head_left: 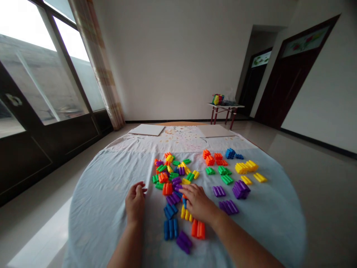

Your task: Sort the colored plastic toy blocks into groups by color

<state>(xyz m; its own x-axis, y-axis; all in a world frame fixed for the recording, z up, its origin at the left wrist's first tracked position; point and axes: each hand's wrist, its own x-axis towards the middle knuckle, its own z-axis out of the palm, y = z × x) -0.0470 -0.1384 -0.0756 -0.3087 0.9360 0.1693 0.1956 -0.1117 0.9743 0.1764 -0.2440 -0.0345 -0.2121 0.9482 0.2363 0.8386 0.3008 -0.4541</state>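
Observation:
My right hand [198, 203] reaches over the near part of a mixed pile, its fingers bent around a purple ribbed plastic block [177, 187]. Its thumb side partly hides a small blue piece [184, 203] and a yellow block [186, 213]. To the left of the pile, my left hand [135, 201] hovers at the cloth with loosely curved fingers and holds nothing. Orange [167, 189], green, yellow, purple and blue blocks lie jumbled between the hands and beyond. Closest to me are a dark blue block [170, 229], a purple block [184, 242] and an orange block [198, 229].
Colour-sorted groups lie on the right: orange [209, 160], blue [230, 153], green [224, 170], yellow [242, 168] and purple [241, 190]. Two flat boards [147, 129] rest at the far end of the cloth-covered round table [103, 208]. A small side table [225, 106] stands beyond.

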